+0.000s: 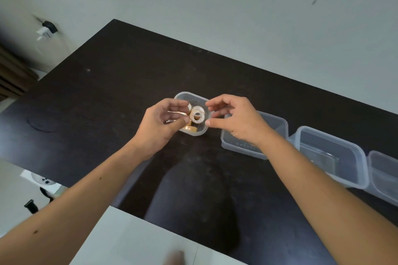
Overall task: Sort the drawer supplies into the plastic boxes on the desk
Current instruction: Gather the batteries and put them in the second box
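Note:
A small clear plastic box (pixel 195 97) stands mid-desk and holds several pale tape rolls. One white roll (pixel 197 115) stands on edge in it, its hole facing me. My left hand (pixel 160 123) hovers over the box's left half, fingers and thumb curled around another tape roll (pixel 189 106) that is mostly hidden. My right hand (pixel 233 119) is at the box's right side with fingers apart, its fingertips at the rim and nothing held in them. Three larger clear boxes line up to the right: the nearest (pixel 277 123), the second (pixel 336 157) and the third (pixel 383 175).
The dark desk (pixel 112 92) runs back to a pale wall. A white surface (pixel 129 241) lies at the near edge below my arms. On the left are a wall plug with a charger (pixel 48 29) and a floor socket (pixel 41 179).

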